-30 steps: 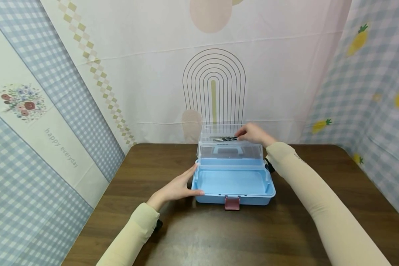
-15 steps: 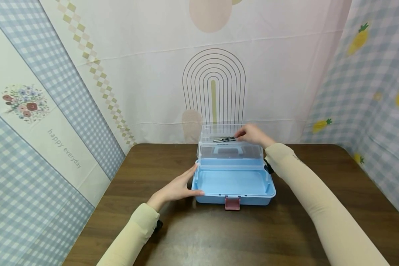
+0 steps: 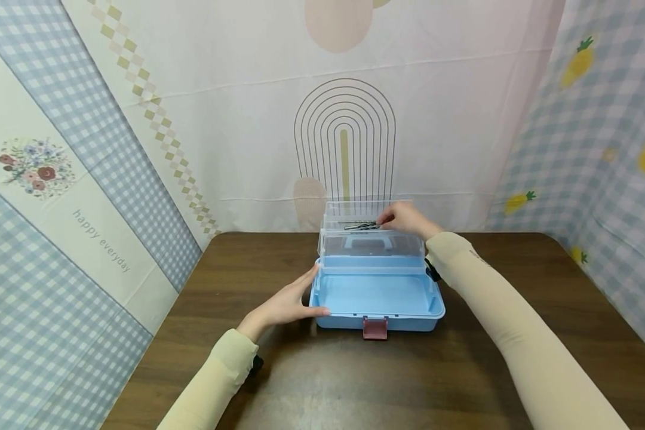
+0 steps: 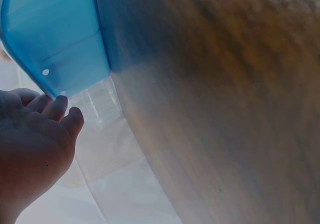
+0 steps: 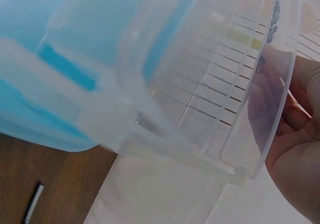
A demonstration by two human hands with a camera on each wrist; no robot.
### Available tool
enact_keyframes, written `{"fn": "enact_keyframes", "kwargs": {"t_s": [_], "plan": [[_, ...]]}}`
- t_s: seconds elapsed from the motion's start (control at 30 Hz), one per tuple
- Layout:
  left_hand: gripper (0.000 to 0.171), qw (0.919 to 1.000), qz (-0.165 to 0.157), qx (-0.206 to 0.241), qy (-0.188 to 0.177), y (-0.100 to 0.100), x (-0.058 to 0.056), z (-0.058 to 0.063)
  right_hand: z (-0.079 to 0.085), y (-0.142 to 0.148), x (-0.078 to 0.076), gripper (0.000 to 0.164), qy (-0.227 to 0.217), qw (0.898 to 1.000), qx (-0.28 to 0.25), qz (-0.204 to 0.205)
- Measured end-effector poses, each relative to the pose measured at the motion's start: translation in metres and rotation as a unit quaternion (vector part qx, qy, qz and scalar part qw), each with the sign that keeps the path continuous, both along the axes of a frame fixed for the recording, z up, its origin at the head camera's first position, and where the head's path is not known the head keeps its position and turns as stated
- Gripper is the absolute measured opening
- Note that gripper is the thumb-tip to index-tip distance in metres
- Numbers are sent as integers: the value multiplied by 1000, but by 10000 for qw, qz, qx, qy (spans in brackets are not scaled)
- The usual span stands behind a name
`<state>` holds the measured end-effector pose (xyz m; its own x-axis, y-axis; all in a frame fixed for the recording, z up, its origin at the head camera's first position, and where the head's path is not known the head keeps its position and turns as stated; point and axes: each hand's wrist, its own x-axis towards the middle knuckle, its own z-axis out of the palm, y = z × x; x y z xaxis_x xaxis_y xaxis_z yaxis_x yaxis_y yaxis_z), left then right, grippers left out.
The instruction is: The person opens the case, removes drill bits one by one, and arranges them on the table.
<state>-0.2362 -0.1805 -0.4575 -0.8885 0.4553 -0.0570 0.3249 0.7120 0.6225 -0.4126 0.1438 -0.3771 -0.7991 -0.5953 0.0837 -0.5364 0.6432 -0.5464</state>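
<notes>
On the table sits a light blue toolbox, its hinged clear trays raised at the back. Metal drill bits with spiral flutes lie along the upper tray. At that tray's right part, my right hand has its curled fingers on the bits' right end; the right wrist view shows a fluted drill bit running to the fingertips, partly behind the clear wall. My left hand rests against the toolbox's left end, thumb along the front rim and fingers straight along the side. The toolbox's bottom compartment is bare.
The brown wooden table ends at a fabric-covered wall just behind the toolbox. A thin metal rod lies on the table beside the toolbox in the right wrist view. A pink latch hangs at the toolbox front.
My right hand has shifted slightly left along the upper tray, covering a bit more of the drill bits. My left hand and the toolbox have stayed in place.
</notes>
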Motion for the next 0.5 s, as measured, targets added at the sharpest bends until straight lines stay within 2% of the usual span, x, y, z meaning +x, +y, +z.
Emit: {"fn": "enact_keyframes", "kwargs": {"t_s": [0.5], "plan": [[113,9999,2,63,78,2,0,-2,-1,-2,3,16,113,9998,137,-99]]}}
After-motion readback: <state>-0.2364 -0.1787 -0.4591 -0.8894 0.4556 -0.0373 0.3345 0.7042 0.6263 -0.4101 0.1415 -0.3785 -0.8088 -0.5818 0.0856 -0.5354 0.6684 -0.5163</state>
